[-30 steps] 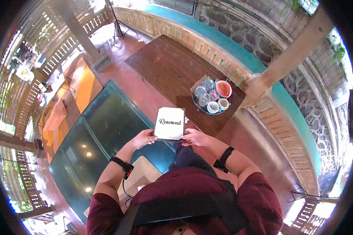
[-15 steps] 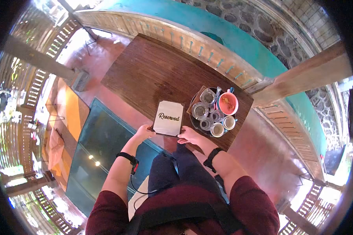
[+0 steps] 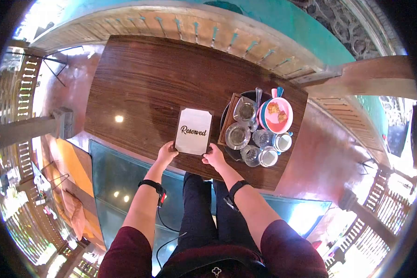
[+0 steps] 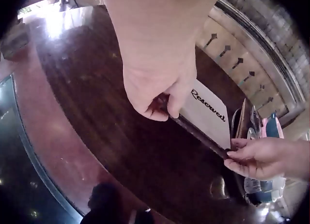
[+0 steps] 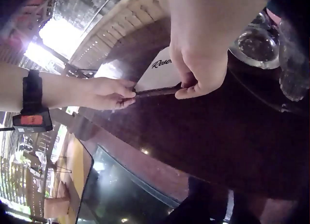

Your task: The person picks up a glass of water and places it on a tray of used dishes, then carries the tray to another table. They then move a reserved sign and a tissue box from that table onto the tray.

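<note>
A white "Reserved" sign [image 3: 193,131] with a dark wooden edge is held between both hands over the near side of the brown table [image 3: 139,92]. My left hand [image 3: 167,153] pinches its near left corner, thumb on top. At the near right corner, my right hand [image 3: 214,156] grips the edge between thumb and curled fingers. In the left wrist view the sign's dark edge runs from the left hand [image 4: 157,95] to the right hand [image 4: 259,156]. Just right of the sign stands a round dark tray [image 3: 227,111] loaded with dishes.
The tray bears several clear glasses [image 3: 237,135], white-rimmed cups [image 3: 269,156], a pink bowl [image 3: 282,107] with food scraps, and upright cutlery handles. A wooden railing [image 3: 190,33] runs behind the table. A teal glass-topped table [image 3: 125,185] stands on the near left, a post [image 3: 366,78] at right.
Both hands have carried the sign forward, from in front of the body to over the brown table. The view has shifted closer to the table and tray. Both hands keep their hold.
</note>
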`<state>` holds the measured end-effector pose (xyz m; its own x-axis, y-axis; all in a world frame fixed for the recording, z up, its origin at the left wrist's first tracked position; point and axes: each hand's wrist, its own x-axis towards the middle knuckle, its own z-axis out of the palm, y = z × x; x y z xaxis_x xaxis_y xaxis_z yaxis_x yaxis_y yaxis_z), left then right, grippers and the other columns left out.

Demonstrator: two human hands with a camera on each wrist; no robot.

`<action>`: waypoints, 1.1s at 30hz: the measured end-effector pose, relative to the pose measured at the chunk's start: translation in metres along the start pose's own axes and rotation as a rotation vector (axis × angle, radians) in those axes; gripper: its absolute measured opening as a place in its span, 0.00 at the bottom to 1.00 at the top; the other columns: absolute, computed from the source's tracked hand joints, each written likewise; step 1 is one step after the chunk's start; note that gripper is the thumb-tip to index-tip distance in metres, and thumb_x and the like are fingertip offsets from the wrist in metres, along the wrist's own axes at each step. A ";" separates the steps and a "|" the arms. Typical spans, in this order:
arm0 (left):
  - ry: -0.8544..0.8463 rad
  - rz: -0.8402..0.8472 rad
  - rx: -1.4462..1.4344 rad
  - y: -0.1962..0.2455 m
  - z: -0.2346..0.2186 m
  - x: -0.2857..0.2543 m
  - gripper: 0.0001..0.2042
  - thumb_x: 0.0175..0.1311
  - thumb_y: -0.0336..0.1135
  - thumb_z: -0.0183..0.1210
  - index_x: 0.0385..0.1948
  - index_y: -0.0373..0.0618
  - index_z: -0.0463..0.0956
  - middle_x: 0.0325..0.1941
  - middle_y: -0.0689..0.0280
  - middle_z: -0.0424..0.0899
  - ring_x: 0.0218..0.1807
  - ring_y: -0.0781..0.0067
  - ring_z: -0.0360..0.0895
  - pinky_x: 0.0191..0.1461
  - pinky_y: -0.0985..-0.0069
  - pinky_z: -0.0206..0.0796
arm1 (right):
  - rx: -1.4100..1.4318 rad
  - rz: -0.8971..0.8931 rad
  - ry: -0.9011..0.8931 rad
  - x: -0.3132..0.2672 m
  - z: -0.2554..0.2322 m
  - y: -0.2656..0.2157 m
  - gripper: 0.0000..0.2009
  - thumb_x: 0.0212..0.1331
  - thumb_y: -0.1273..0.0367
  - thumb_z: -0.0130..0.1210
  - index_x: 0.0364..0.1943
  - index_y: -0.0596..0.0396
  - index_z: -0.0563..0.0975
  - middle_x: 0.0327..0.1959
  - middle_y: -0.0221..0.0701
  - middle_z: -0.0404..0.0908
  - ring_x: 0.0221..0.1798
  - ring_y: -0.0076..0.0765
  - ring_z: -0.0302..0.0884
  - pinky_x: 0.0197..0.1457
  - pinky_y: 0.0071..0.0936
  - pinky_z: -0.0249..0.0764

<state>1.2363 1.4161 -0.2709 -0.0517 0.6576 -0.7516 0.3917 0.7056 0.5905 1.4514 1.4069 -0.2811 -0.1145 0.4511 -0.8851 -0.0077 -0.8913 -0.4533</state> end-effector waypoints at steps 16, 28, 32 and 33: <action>0.006 0.207 0.341 0.003 0.011 0.043 0.28 0.44 0.24 0.54 0.52 0.38 0.56 0.42 0.55 0.62 0.41 0.62 0.66 0.44 0.76 0.63 | -0.429 -0.066 0.320 0.041 0.016 0.020 0.32 0.39 0.73 0.53 0.54 0.60 0.56 0.41 0.49 0.69 0.45 0.42 0.68 0.45 0.30 0.65; 0.119 0.236 0.450 -0.017 0.027 0.046 0.31 0.45 0.30 0.55 0.54 0.40 0.53 0.47 0.51 0.58 0.50 0.53 0.57 0.50 0.69 0.56 | -0.404 -0.143 0.273 0.051 0.012 0.034 0.31 0.39 0.76 0.50 0.54 0.60 0.57 0.39 0.45 0.71 0.39 0.38 0.71 0.43 0.27 0.66; 0.111 0.109 0.432 -0.007 0.030 0.042 0.33 0.44 0.34 0.57 0.55 0.44 0.52 0.49 0.52 0.57 0.51 0.53 0.56 0.55 0.66 0.50 | -0.433 -0.155 0.258 0.047 0.008 0.030 0.31 0.39 0.76 0.50 0.54 0.59 0.57 0.38 0.45 0.71 0.38 0.37 0.71 0.42 0.26 0.67; 0.096 0.073 0.403 -0.006 0.029 0.043 0.33 0.44 0.35 0.57 0.55 0.45 0.52 0.49 0.52 0.56 0.52 0.53 0.55 0.55 0.66 0.50 | -0.414 -0.143 0.252 0.046 0.007 0.029 0.30 0.40 0.76 0.51 0.54 0.59 0.57 0.38 0.45 0.71 0.39 0.36 0.71 0.42 0.26 0.67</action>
<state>1.2588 1.4329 -0.3154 -0.0886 0.7369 -0.6702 0.7245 0.5094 0.4643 1.4385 1.4018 -0.3340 0.1028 0.6099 -0.7858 0.3943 -0.7503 -0.5307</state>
